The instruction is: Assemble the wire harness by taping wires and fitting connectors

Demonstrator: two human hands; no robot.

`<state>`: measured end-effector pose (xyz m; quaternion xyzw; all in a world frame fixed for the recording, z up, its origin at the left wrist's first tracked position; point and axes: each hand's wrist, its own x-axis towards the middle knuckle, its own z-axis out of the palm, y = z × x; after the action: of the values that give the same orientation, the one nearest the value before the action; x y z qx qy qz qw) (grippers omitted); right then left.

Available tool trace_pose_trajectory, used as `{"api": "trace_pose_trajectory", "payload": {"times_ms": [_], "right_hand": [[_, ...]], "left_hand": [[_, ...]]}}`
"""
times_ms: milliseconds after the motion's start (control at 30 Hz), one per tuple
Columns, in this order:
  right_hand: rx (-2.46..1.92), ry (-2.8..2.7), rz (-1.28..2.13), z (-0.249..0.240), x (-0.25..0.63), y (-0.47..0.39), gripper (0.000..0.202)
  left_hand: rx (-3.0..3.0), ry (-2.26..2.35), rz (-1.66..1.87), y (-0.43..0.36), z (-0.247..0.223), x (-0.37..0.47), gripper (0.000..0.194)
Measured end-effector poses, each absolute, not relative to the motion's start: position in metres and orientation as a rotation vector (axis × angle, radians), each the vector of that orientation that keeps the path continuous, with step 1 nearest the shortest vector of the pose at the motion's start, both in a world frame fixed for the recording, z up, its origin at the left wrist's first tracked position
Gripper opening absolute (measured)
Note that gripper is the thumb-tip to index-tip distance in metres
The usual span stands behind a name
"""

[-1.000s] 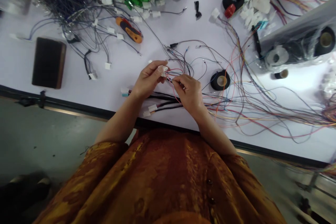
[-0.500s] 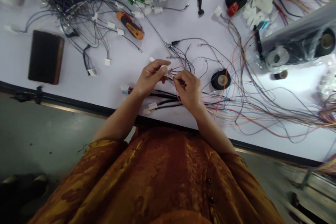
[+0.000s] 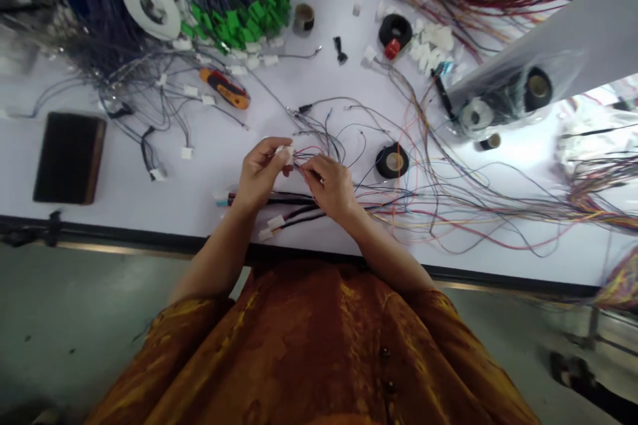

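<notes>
Between thumb and fingers my left hand [image 3: 262, 172] grips a white plastic connector [image 3: 286, 153]. Thin wires run out of its right side. My right hand [image 3: 329, 187] pinches a red wire [image 3: 310, 184] close beside the connector; the fingertips partly hide where the wire ends. Loose wires with metal terminals [image 3: 329, 116] spread over the table just beyond both hands. Below the hands lie black-sleeved cables [image 3: 299, 212] with white connectors [image 3: 276, 222] on their ends. A roll of black tape [image 3: 392, 161] rests to the right of my right hand.
An orange-and-black cutter [image 3: 224, 88] lies at the left, with a dark rectangular case [image 3: 70, 158] further left. Green connectors [image 3: 244, 23] and a white spool [image 3: 151, 5] are at the back. Bagged tape rolls [image 3: 538, 86] sit at the right. The table's black edge [image 3: 309, 255] runs before me.
The camera view has shifted, so the table's contents sit lower and more to the left. Both hands keep their holds on the connector and the wire, close together.
</notes>
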<state>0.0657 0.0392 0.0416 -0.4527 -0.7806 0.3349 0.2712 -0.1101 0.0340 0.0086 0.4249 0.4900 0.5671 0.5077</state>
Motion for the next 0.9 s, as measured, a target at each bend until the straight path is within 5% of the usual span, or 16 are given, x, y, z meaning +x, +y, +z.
{"api": "trace_pose_trajectory", "payload": {"times_ms": [167,300,400,533,900], "right_hand": [[-1.217,-2.084,0.762,0.059,0.079,0.034,0.013],[-1.200,-2.240,0.627,0.058,0.069,0.038,0.057],[-1.335,-2.406,0.761,0.040,0.063,0.047,0.034],[-1.452,-2.393,0.774,0.012,0.067,0.050,0.034],[-1.224,-2.161,0.536,0.034,0.086,0.113,0.033]], "left_hand": [[1.169,1.254,1.276,0.032,0.014,-0.109,0.035],[1.343,1.251,1.220,0.031,0.023,-0.107,0.034],[1.607,1.433,1.282,0.035,0.030,-0.114,0.026],[1.916,1.608,1.347,0.038,0.040,-0.119,0.019],[1.329,1.357,1.401,0.062,0.042,-0.115,0.014]]}}
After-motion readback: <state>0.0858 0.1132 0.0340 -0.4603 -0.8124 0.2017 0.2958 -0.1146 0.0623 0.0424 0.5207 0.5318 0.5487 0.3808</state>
